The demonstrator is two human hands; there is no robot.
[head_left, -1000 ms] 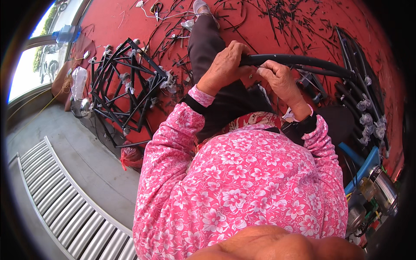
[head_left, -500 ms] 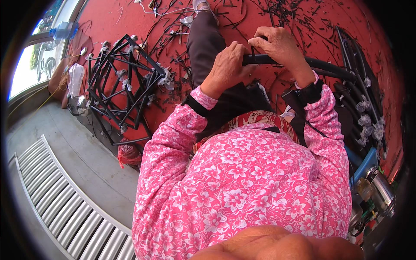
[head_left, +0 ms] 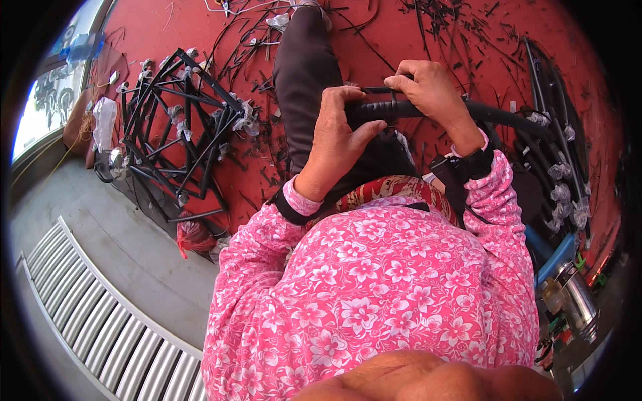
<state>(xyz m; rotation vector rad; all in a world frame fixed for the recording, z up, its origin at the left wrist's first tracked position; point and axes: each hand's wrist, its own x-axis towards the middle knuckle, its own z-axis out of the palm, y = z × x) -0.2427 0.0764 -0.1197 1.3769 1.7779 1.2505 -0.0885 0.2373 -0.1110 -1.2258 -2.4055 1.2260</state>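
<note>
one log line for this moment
left hand: holding black tube; right hand: pinching thin black strip; black frames: on red floor

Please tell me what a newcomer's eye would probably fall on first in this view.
Probably the bright pink, white-flowered top filling the lower middle. Just above it, the left hand is at the end of a thick black tube while the right hand pinches a thin black strip over it. Next might come the tangled black frames at upper left, on the vivid red floor.
</note>
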